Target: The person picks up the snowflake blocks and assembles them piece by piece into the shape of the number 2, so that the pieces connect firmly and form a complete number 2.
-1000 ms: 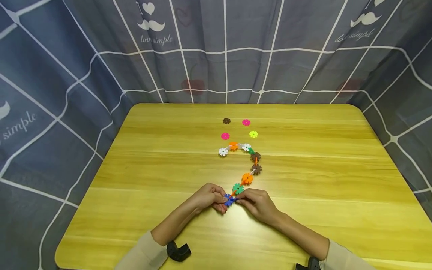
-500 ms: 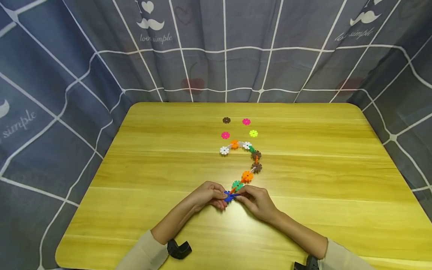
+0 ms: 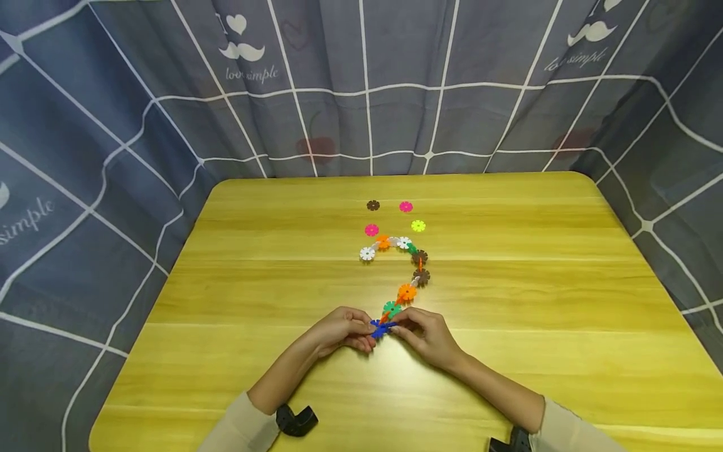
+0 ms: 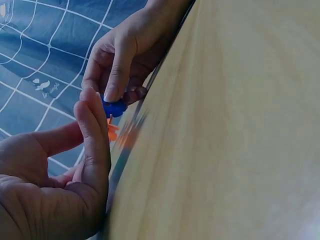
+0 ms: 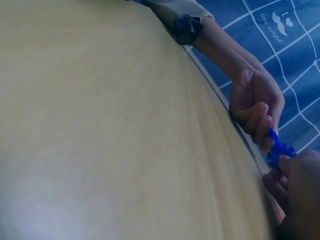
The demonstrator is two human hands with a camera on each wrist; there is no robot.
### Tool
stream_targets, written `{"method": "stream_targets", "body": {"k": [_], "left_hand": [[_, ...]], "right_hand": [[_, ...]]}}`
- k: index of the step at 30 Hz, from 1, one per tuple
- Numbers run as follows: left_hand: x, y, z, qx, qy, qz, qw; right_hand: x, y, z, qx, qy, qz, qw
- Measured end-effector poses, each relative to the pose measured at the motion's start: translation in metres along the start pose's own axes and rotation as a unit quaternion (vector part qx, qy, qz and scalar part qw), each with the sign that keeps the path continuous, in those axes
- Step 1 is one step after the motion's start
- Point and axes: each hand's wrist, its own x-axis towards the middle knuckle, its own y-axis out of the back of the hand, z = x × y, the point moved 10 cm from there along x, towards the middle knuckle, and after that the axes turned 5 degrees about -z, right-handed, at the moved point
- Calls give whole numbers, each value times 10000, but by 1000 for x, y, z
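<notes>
Notched plastic snowflake discs are linked into a curved chain, with an orange disc point(image 3: 407, 292) and a green disc point(image 3: 392, 309) near its close end. My left hand point(image 3: 343, 331) pinches the blue snowflake disc point(image 3: 378, 331) that ends the chain. From the other side, my right hand point(image 3: 428, 336) pinches a second blue snowflake disc point(image 5: 281, 151) between thumb and fingers, its edge meeting the first one at an angle. In the left wrist view, an orange disc point(image 4: 112, 131) hangs just below the blue; my left fingers partly hide the join.
Beyond the chain's white end disc point(image 3: 367, 253), loose discs lie on the wooden table point(image 3: 226, 282): a brown disc point(image 3: 373, 205), two pink ones including a pink disc point(image 3: 371, 230), and a yellow-green disc point(image 3: 418, 225). A checked curtain point(image 3: 333, 125) surrounds the table.
Both hands stay together on the blue discs, with only slight shifts of the fingers. The chain's bend has moved slightly as the blue end is handled. The head view has tilted a little.
</notes>
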Motion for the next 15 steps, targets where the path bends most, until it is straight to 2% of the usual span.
{"method": "stream_targets", "body": {"k": [4,8,12,15], "left_hand": [[0,-4,-4,59,2,-50,10000],[-1,-6,-3,342,-10,18,9994],[-3,-6,-3,651,94,23,9978],[-4,-5,-1,845,158,-44,9963]], "right_hand": [[0,0,-4,40,25,-31,10000],[1,-3,-2,-37,-94,-439,9990],[1,-1,9,-103,-657,-1097,9917],[0,6,13,10,-976,-1412,9852]]}}
